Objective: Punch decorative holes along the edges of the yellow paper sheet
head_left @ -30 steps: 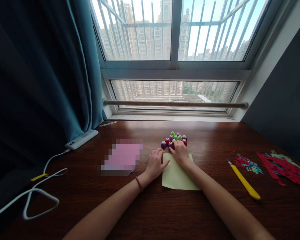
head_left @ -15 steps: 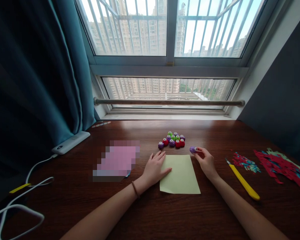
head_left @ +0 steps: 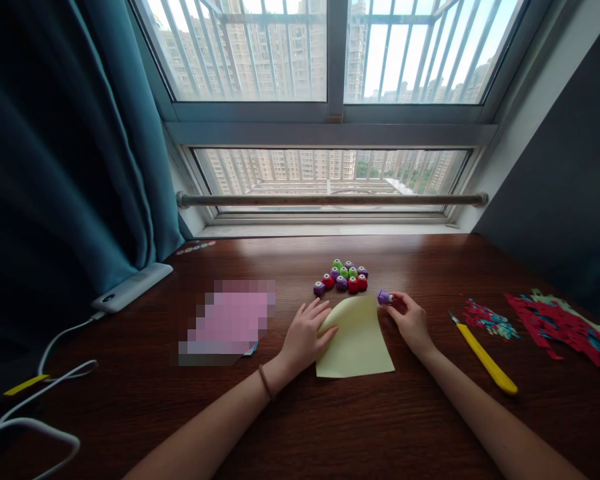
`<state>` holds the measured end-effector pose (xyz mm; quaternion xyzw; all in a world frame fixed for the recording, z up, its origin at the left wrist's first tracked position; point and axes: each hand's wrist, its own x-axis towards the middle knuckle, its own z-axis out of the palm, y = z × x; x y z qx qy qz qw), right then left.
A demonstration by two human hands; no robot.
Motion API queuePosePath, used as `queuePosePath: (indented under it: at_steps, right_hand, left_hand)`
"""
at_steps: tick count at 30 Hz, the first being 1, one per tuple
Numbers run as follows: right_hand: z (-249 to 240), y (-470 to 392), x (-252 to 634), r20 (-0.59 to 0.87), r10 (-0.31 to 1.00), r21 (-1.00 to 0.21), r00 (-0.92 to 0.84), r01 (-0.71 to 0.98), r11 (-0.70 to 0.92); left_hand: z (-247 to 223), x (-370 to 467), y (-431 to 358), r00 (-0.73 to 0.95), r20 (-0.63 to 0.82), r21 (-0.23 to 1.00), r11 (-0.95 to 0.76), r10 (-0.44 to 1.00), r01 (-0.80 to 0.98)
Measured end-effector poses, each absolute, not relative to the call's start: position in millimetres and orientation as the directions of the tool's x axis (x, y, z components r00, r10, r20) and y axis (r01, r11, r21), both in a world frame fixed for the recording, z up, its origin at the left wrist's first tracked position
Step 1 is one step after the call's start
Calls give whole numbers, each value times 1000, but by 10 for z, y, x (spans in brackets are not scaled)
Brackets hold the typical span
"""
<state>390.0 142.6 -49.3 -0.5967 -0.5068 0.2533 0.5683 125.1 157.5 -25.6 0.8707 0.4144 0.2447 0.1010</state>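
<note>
A home: curtain (head_left: 70, 147), barred window (head_left: 330, 53) facing apartment towers, wooden desk (head_left: 330, 413)

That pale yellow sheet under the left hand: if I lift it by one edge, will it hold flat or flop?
Probably flop. The yellow sheet looks thin, and its far edge already curls up off the table beside the left hand. It likely weighs very little and could slide on the smooth wood if pushed. The right hand holds a small purple punch at that raised edge.

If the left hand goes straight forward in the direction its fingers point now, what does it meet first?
The left hand points forward and a little to the right, its fingers on the lifted edge of the yellow-green paper. Beyond that, the cluster of small coloured punches probably comes first, though depth is unclear.
</note>
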Motion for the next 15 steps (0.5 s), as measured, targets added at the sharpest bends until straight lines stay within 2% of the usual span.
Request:
queuePosePath:
  at_steps: [15]
  right_hand:
    - [-436, 1398, 3879, 283, 895, -933, 346, 317, 172]
  left_hand:
    - [-245, 1231, 1584, 512, 421, 435, -662, 748, 610]
